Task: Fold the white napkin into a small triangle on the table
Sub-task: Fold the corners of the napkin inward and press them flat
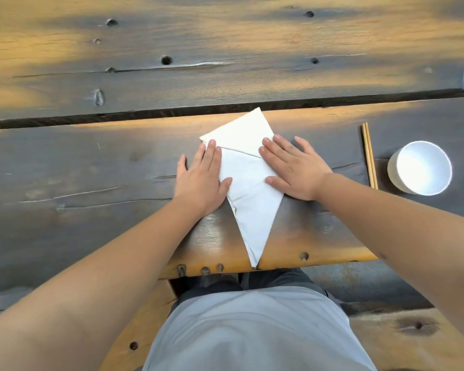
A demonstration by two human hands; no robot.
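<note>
The white napkin [248,188] lies flat on the dark wooden table [91,170], folded into a kite shape whose long point reaches the near edge. My left hand [201,178] presses flat on the napkin's left edge, fingers straight and thumb on the cloth. My right hand [295,170] presses flat on its right edge, fingers spread and pointing away and to the left. Both hands partly cover the side folds.
A pair of wooden chopsticks [369,155] lies to the right of the napkin, with a white bowl [419,167] just beyond it. A long gap [145,115] runs across the table between two planks. My lap fills the bottom of the view.
</note>
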